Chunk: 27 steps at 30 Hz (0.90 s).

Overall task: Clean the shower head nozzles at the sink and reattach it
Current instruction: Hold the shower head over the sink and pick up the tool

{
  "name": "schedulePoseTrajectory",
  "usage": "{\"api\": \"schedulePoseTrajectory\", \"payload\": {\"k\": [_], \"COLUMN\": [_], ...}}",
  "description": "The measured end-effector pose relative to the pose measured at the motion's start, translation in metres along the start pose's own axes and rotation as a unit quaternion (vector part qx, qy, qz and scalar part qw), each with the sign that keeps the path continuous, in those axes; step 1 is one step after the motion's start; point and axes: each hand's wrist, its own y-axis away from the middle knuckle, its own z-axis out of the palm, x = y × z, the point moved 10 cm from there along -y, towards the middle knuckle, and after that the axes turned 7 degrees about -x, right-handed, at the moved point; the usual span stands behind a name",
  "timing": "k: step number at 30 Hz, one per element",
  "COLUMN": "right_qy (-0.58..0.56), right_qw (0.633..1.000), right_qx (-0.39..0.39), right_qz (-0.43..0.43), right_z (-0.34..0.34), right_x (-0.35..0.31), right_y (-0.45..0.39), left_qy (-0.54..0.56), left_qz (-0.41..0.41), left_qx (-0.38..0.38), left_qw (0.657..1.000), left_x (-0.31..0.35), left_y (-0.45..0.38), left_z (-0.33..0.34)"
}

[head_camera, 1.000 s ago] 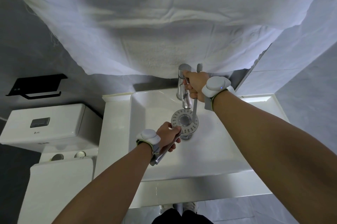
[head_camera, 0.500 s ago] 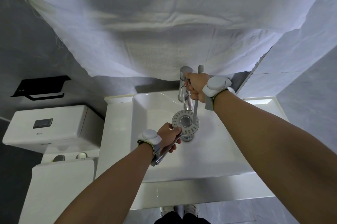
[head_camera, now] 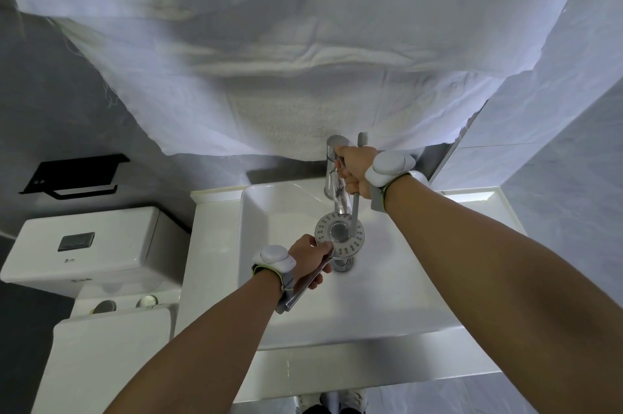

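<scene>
Head view: left hand (head_camera: 312,256) grips the shower head (head_camera: 339,232) face-up over the sink (head_camera: 387,305) drain, right hand (head_camera: 354,168) clasps toothbrush (head_camera: 354,207) and tap (head_camera: 333,164) — best open water gently, nozzles kept beneath the spout.

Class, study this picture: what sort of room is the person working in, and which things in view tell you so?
Most likely a bathroom: a white sink with a chrome tap, a toilet cistern beside it, and a black paper holder on the wall.

Dim, bluish light; glare strip on the sink (head_camera: 465,199) rim, wide-angle bending at edges, sharp focus.
</scene>
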Motion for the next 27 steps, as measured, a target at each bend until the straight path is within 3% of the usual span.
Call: {"api": "schedulePoseTrajectory", "payload": {"k": [8,11,14,18,24,27], "right_qy": [-0.016,0.079,0.096,-0.02,0.068,0.133], "right_qw": [0.999,0.996,0.994,0.999,0.996,0.98], "right_qx": [-0.036,-0.05,-0.044,-0.03,0.016,0.076], "right_qz": [0.029,0.007,-0.01,0.034,-0.057,-0.124], "right_z": [0.003,0.004,0.003,0.003,-0.012,-0.037], "right_x": [0.002,-0.006,-0.01,0.002,0.001,0.03], "right_y": [-0.004,-0.007,-0.007,0.0,0.022,0.041], "left_qy": [-0.013,-0.019,-0.024,-0.023,-0.015,0.009], "left_qz": [-0.004,-0.006,-0.008,-0.01,-0.002,0.004], "left_qx": [-0.004,-0.004,-0.004,-0.004,0.008,0.002], "left_qw": [1.0,1.0,1.0,1.0,1.0,1.0], "left_x": [0.001,0.001,0.003,0.002,-0.003,-0.008], "left_y": [0.004,0.005,0.007,0.007,0.006,0.002], "left_z": [0.001,0.001,0.002,0.002,-0.002,-0.001]}}
